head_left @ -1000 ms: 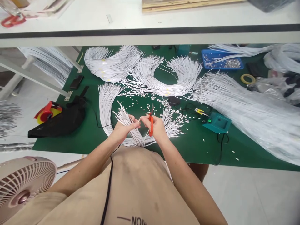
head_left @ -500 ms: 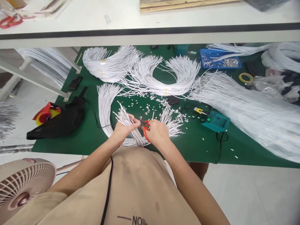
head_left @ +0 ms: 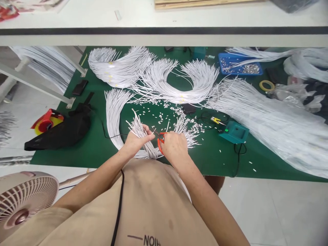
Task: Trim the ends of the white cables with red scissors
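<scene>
My left hand [head_left: 137, 140] is closed round a bundle of white wires [head_left: 150, 149], with thumb and forefinger pinched at a wire end. Red-handled pliers [head_left: 160, 143] are in my right hand [head_left: 174, 145], their dark jaws close to my left fingertips. Whether the jaws touch a wire is too small to tell. The held bundle joins a curved band of wires [head_left: 112, 116] on the green table [head_left: 210, 157]. Just right of the pliers, more loose wire ends [head_left: 188, 135] fan out. Small pale pieces [head_left: 176, 109] lie scattered beyond my hands.
Tied wire bundles [head_left: 181, 97] lie behind, and a large wrapped bundle [head_left: 276, 119] at the right. Also there are a blue tray [head_left: 241, 71], a teal device [head_left: 234, 132], yellow tape [head_left: 267, 85], a black bag [head_left: 61, 131] and a fan [head_left: 28, 201]. A white shelf [head_left: 89, 17] crosses above.
The pliers have shifted slightly away from my left fingertips, and my right hand has turned a little. My left hand still grips the bundle. The whole view has shifted slightly.
</scene>
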A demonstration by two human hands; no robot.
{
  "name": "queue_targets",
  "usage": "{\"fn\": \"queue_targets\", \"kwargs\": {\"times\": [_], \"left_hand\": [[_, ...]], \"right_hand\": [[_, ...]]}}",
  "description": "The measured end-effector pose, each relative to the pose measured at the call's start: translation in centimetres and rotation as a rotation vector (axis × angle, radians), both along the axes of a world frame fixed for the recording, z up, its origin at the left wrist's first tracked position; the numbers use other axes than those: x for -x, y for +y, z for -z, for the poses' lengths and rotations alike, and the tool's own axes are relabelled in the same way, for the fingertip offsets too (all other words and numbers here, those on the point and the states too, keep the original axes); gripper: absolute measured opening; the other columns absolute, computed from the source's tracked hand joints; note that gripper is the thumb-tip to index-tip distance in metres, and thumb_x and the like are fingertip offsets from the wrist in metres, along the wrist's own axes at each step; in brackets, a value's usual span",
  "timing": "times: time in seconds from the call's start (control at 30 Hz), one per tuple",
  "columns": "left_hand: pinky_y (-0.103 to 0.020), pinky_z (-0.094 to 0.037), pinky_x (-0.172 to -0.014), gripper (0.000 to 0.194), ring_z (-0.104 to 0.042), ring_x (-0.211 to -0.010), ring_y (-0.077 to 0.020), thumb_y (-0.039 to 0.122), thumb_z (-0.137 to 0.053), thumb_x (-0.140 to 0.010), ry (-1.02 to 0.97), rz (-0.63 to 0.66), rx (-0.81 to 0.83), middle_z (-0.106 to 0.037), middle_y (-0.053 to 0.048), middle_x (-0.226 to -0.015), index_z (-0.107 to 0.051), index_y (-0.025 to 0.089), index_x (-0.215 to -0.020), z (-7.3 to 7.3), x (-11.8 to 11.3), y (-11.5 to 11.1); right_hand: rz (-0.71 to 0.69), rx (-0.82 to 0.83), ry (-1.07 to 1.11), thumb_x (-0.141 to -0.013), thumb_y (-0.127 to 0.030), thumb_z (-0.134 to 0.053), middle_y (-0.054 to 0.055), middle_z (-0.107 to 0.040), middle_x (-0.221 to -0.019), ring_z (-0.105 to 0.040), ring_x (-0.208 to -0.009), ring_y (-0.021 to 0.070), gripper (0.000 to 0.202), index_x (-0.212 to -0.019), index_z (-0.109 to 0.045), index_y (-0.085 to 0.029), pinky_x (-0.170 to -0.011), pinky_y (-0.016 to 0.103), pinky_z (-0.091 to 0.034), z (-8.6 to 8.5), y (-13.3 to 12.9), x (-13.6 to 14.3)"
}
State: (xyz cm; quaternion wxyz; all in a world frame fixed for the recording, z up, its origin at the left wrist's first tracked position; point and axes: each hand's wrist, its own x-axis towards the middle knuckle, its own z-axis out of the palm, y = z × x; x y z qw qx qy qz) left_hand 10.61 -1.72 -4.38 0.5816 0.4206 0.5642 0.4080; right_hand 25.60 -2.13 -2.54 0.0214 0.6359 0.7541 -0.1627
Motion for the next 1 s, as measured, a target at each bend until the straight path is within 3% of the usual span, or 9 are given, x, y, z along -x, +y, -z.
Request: {"fn": "queue_targets", "kwargs": {"times": [0.2, 0.3, 0.43, 0.53, 0.63, 0.8, 1.0], "left_hand": [[-0.028, -0.045, -0.069, 0.027, -0.058, -0.066, -0.0134, 0.026, -0.071, -0.063, -0.047, 0.017, 0.005, -0.059, 0.003, -0.069, -0.05, 0.018, -0.078, -0.5, -0.1, -0.1], [-0.031, -0.046, -0.072, 0.027, -0.06, -0.067, -0.0143, 0.027, -0.07, -0.065, -0.093, 0.047, -0.001, -0.059, 0.002, -0.069, -0.048, 0.018, -0.079, -0.5, 0.0, -0.3], [-0.031, -0.046, -0.073, 0.027, -0.061, -0.068, -0.0145, 0.027, -0.069, -0.066, -0.158, 0.087, 0.007, -0.06, 0.002, -0.07, -0.047, 0.019, -0.08, -0.6, 0.1, -0.3], [-0.031, -0.046, -0.072, 0.026, -0.062, -0.068, -0.0146, 0.026, -0.069, -0.067, -0.186, 0.122, 0.013, -0.061, 0.001, -0.071, -0.047, 0.019, -0.08, -0.6, 0.2, -0.3], [-0.031, -0.046, -0.07, 0.026, -0.061, -0.067, -0.0147, 0.026, -0.069, -0.068, -0.2, 0.146, 0.013, -0.061, 0.0, -0.07, -0.048, 0.018, -0.08, -0.6, 0.3, -0.2], [-0.031, -0.046, -0.068, 0.029, -0.061, -0.067, -0.0156, 0.028, -0.071, -0.065, -0.187, 0.133, 0.038, -0.061, 0.0, -0.069, -0.049, 0.018, -0.082, -0.4, 0.4, -0.1], [-0.026, -0.042, -0.068, 0.033, -0.057, -0.067, -0.0117, 0.025, -0.074, -0.059, -0.156, 0.053, 0.026, -0.056, 0.004, -0.07, -0.05, 0.019, -0.081, 0.1, 0.4, 0.0]], "right_hand": [[0.016, -0.001, 0.022, -0.082, -0.03, -0.043, 0.011, -0.062, -0.072, -0.058, -0.073, 0.0203, 0.028, -0.07, -0.063, -0.015, -0.073, 0.033, -0.033, 0.0, -0.2, -0.2], [0.08, 0.064, 0.153, -0.079, -0.038, -0.048, 0.008, -0.063, -0.071, -0.057, -0.071, 0.0194, 0.029, -0.067, -0.063, -0.017, -0.07, 0.031, -0.035, 0.2, 0.1, -0.9], [0.216, 0.206, 0.699, -0.076, -0.041, -0.053, 0.002, -0.061, -0.071, -0.054, -0.066, 0.0148, 0.026, -0.081, -0.066, -0.019, -0.062, 0.026, -0.037, 1.1, 1.1, -2.0], [0.176, 0.272, 1.147, -0.076, -0.037, -0.054, 0.0, -0.06, -0.077, -0.053, -0.069, 0.0122, 0.03, -0.099, -0.063, -0.019, -0.067, 0.025, -0.04, 1.7, 1.7, -2.1], [0.139, 0.308, 1.362, -0.075, -0.033, -0.058, 0.001, -0.061, -0.079, -0.055, -0.076, 0.0127, 0.023, -0.09, -0.065, -0.017, -0.076, 0.026, -0.041, 2.1, 2.0, -1.6], [0.214, 0.283, 1.419, -0.07, -0.029, -0.062, 0.0, -0.06, -0.07, -0.055, -0.068, 0.0121, 0.015, -0.077, -0.063, -0.016, -0.071, 0.026, -0.042, 2.6, 1.9, -0.6], [0.266, 0.08, 1.197, -0.071, -0.028, -0.057, -0.001, -0.056, -0.068, -0.05, -0.064, 0.0114, 0.011, -0.072, -0.058, -0.017, -0.063, 0.024, -0.039, 2.8, 1.4, 0.1]]}}
